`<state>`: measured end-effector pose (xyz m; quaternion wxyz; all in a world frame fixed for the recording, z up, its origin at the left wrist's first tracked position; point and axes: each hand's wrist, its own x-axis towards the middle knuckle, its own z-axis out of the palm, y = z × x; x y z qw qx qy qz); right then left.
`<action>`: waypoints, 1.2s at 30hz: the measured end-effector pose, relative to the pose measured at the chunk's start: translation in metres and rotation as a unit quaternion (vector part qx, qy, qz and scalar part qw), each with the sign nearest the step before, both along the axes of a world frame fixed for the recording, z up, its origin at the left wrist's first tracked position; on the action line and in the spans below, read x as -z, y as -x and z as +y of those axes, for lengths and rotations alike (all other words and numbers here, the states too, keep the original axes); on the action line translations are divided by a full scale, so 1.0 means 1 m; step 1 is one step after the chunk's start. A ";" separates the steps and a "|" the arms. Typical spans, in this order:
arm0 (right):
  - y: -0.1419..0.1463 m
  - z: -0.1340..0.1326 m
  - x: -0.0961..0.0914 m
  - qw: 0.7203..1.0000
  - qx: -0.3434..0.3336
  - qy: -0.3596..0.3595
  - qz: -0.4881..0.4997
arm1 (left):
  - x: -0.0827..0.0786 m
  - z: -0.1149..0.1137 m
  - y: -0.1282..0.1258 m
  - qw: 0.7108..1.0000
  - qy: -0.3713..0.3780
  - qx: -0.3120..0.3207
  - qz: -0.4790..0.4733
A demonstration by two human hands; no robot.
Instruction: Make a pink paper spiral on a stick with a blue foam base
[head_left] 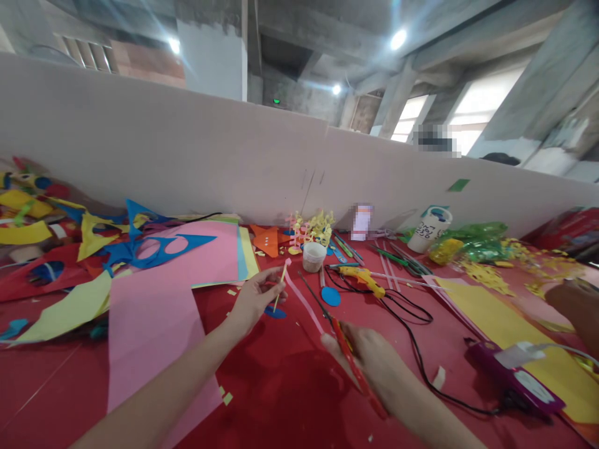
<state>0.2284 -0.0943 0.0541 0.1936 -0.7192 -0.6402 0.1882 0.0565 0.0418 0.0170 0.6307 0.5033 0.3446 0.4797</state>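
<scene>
My left hand (255,299) pinches a thin yellow stick (279,290) between thumb and fingers. A pink bit sits at the stick's top, and a blue disc (276,313) is at its foot. From the pink tip a narrow pink paper strip (304,299) runs down to my right hand (374,352). That hand is wrapped round red-handled scissors (345,346), whose blades point up and away, beside the strip. Its fingers also seem to touch the strip's lower end. Another blue disc (331,297) lies beyond the scissor tips.
Behind stand a white cup (314,257) and small pink and yellow paper trees (309,232). A yellow glue gun (362,279) trails its cord to a purple power strip (517,377). Pink sheets (154,349) lie left. Another person's hand (575,305) is at the right edge.
</scene>
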 end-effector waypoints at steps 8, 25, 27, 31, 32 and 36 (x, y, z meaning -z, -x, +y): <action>0.017 0.019 -0.002 0.971 0.035 -0.004 -0.237 | -0.005 -0.012 -0.008 0.999 -0.020 -0.044 -0.001; 0.030 0.030 -0.006 0.955 0.063 -0.050 -0.285 | -0.007 -0.023 -0.015 0.994 0.021 -0.104 -0.036; 0.031 0.031 -0.007 0.954 0.062 -0.055 -0.287 | -0.005 -0.022 -0.014 0.994 0.009 -0.110 -0.020; 0.033 0.034 -0.007 0.952 0.058 -0.060 -0.296 | 0.001 -0.020 -0.012 0.993 -0.020 -0.114 0.007; 0.034 0.035 -0.008 0.951 0.058 -0.059 -0.298 | 0.003 -0.020 -0.012 0.993 -0.028 -0.117 0.011; 0.040 0.039 -0.009 0.953 0.049 -0.052 -0.295 | 0.004 -0.021 -0.012 0.988 -0.047 -0.141 0.037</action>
